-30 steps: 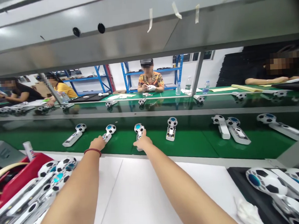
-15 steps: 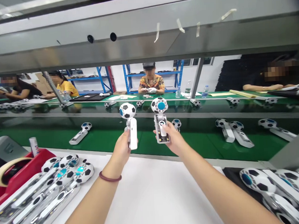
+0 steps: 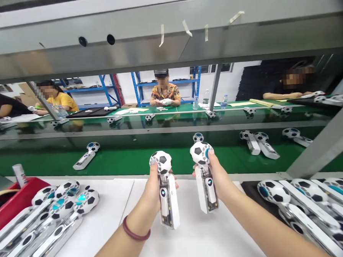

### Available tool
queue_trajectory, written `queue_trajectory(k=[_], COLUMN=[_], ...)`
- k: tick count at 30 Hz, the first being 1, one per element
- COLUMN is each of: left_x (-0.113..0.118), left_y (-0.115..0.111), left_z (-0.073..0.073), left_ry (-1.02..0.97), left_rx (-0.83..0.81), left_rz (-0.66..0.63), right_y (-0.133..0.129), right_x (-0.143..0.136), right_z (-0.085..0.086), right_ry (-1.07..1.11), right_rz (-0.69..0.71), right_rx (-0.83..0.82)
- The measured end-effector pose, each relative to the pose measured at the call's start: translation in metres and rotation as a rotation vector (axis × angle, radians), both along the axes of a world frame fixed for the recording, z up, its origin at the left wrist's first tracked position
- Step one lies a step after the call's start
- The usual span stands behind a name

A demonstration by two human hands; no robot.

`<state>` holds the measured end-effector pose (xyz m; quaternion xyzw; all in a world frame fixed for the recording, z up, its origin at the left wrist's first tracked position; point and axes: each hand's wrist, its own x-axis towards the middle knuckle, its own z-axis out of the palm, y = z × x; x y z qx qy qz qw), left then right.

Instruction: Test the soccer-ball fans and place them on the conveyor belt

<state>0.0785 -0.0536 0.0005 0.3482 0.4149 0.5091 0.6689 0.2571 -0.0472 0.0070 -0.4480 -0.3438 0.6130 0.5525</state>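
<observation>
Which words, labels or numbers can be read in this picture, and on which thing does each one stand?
None can be read.
White tube by the red tray: coloured print, too blurred.
Fan in the left hand, fan in the right hand: no lettering visible.

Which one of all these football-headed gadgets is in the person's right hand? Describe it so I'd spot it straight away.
Start at the white worktop in front of the green conveyor belt. Two gadgets are held upright above it; the right hand grips the right-hand gadget. Unlike the left-hand gadget, its football head shows a blue cap at the side, under the thumb.
</observation>
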Motion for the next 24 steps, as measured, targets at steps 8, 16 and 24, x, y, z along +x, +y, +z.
queue_trajectory(k=[8, 16, 24], left_x=[0.0, -0.007, -0.006], left_y=[0.004, -0.003, -0.006], left_z=[-0.034, -0.079, -0.066], left_ry=[0.274, -0.055, -0.06], left_rx=[0.261, 0.007, -0.004], left_rz=[0.155, -0.106, -0.266], right_y=[-0.011, -0.015, -0.021], right_x=[0.016, -0.003, -0.006], right_z=[-0.051, -0.076, -0.07], right_ry=[-0.149, -0.107, 0.173], right_rz=[0.105, 0.297, 0.397], right_rx=[0.34, 0.073, -0.039])
